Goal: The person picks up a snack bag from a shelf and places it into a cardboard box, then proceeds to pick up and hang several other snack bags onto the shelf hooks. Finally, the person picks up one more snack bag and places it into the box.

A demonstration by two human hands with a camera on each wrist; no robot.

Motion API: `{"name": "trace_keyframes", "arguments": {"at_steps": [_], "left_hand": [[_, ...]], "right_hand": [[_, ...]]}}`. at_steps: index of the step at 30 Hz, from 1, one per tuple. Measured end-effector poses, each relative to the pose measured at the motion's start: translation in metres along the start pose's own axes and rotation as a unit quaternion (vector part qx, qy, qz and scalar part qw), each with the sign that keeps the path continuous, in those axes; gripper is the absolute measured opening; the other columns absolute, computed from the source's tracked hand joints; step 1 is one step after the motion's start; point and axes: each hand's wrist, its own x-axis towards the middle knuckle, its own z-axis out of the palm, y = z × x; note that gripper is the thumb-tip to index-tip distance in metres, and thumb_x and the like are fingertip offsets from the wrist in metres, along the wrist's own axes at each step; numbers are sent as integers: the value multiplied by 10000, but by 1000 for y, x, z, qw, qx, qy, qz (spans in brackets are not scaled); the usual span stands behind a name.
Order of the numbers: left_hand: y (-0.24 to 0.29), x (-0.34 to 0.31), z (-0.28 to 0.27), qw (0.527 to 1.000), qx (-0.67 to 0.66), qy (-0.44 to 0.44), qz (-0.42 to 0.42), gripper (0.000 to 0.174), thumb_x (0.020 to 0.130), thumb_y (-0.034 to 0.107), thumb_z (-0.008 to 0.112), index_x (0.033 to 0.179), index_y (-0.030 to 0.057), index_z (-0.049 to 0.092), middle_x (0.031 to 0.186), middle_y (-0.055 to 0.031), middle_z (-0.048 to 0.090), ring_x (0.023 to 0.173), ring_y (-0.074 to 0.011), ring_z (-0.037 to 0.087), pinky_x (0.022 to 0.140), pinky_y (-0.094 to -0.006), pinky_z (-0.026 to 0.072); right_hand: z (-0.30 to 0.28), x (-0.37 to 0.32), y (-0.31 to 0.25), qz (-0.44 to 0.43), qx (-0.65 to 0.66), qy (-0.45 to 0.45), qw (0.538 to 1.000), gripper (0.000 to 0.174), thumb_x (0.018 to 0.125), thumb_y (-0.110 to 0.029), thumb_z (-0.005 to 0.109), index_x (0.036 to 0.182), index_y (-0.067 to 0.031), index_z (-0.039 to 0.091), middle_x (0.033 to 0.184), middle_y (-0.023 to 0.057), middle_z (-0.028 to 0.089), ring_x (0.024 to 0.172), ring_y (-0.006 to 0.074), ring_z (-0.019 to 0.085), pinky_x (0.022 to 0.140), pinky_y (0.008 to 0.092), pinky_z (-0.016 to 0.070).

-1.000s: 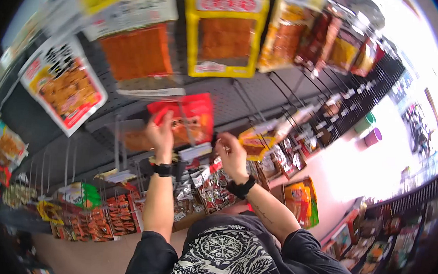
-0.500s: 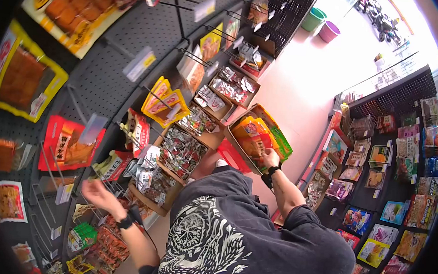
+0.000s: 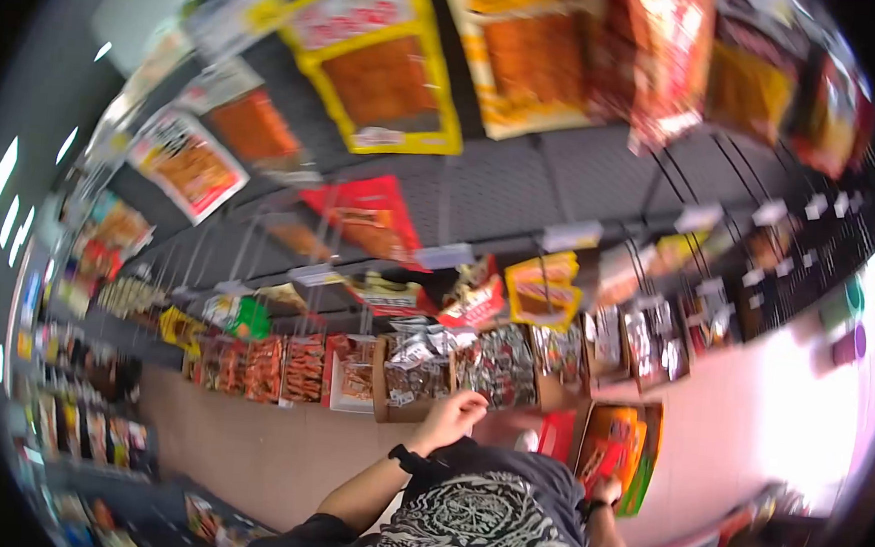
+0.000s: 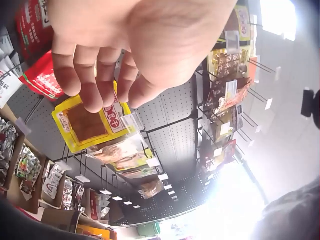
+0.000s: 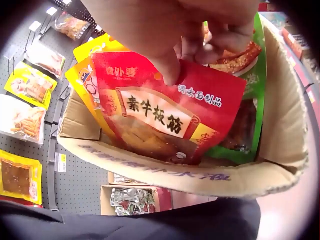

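Note:
In the right wrist view my right hand (image 5: 195, 30) pinches the top edge of a red packet (image 5: 165, 107), the thumb in front. The packet stands inside a cardboard box (image 5: 200, 177), between yellow packets (image 5: 87, 82) and a green packet (image 5: 257, 120). The head view has that hand (image 3: 605, 490) low at the right, over the box. My left hand (image 3: 449, 420) is in front of the shirt and holds nothing; in the left wrist view its fingers (image 4: 90, 95) hang loosely bent.
Packets hang from hooks on a dark perforated rack (image 3: 503, 192), among them a red one (image 3: 366, 214) and a yellow-edged one (image 3: 384, 80). Below are boxes of small packets (image 3: 497, 367). Green and purple buckets (image 3: 849, 347) are at the right.
My right hand has gone from the rack down to the box on the right. My left hand has left the hanging red packet and come back towards the body. The head view has swung about.

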Motion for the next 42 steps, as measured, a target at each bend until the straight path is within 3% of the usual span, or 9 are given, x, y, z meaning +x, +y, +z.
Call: {"name": "trace_keyframes", "arguments": {"at_steps": [4,10,14,16,18,20,23,26,42], "left_hand": [[14,4,12,998,39,-37,37,193,862,175,626,993,35,603,859,-72,629,783,-168,622,696,-285,486],[72,13,15,956,133,-57,257,807,671,244,788,1332,27,377,1371,-162,386,1260,-327,384,1045,-392,331],[99,10,-24,965,14,-112,238,678,700,191,780,1281,53,458,1206,-142,551,1094,-254,550,919,-345,438],[93,2,-51,966,-65,-174,177,594,713,167,778,1235,60,513,1111,-127,621,1003,-221,615,855,-316,478],[82,-5,-81,989,-58,35,135,197,761,106,738,936,45,671,763,-49,673,660,-103,618,622,-235,496],[83,-12,-113,982,-31,140,125,132,797,117,709,880,24,667,753,-54,665,672,-68,597,601,-220,476],[64,-9,-150,967,-78,218,106,137,810,125,701,887,17,665,761,-35,661,682,-63,583,615,-223,474],[66,-1,-185,951,-34,283,122,177,801,153,712,882,3,661,743,-57,661,672,-90,594,628,-233,470],[107,59,-262,935,-44,238,259,115,808,-15,646,922,-12,657,798,-45,663,732,-82,605,676,-225,490]], "right_hand": [[-72,-71,-175,-338,-162,10,927,120,696,-125,655,754,-20,660,731,182,625,679,337,621,647,397,500],[-159,-175,-415,-543,-149,-260,784,129,725,-126,661,804,-27,636,779,148,615,759,333,600,676,395,484],[-140,-226,-513,-639,-47,-427,638,111,751,-108,659,803,-16,626,762,138,610,721,335,588,633,360,479],[-120,-233,-532,-603,-79,-406,682,112,766,-104,668,822,-11,643,739,128,620,654,295,604,600,351,475],[-81,-242,-540,-513,15,-341,787,121,779,-64,690,880,-4,659,771,82,655,721,135,635,682,268,508],[-37,-237,-538,-397,166,-390,814,263,765,-36,706,1013,-4,625,858,65,655,820,135,629,757,250,505],[19,-267,-561,-465,276,-320,778,508,738,-28,735,1193,-11,512,930,70,645,880,156,619,775,269,503],[43,-290,-597,-443,186,-263,837,438,747,-8,724,1139,-9,526,847,61,655,791,142,635,710,262,517],[78,-305,-678,-406,411,-209,789,130,803,-3,681,895,-7,589,724,28,620,593,63,571,512,197,469]]}}
